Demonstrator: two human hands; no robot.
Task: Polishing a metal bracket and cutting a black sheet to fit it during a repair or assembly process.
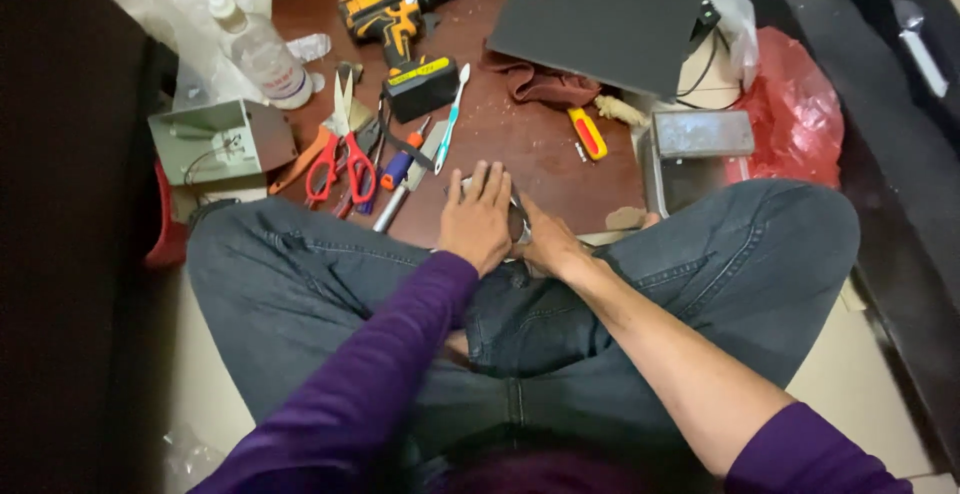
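Observation:
I sit cross-legged in dark jeans at the near edge of a low brown wooden board (520,144). My left hand (477,219) lies flat, fingers together, on top of a small shiny metal object (517,222) at the board's edge. My right hand (547,242) presses against the same metal object from the right and grips its side. Most of the object is hidden under both hands, so its shape is unclear.
On the board lie red-handled scissors (340,149), screwdrivers (400,169), a toothbrush (452,119), a yellow-and-black cordless drill (395,29), a yellow-and-red tool (588,134) and a dark flat panel (605,14). A plastic bottle (262,54), grey metal box (212,141), another metal box (700,149) and red bag (795,109) surround it.

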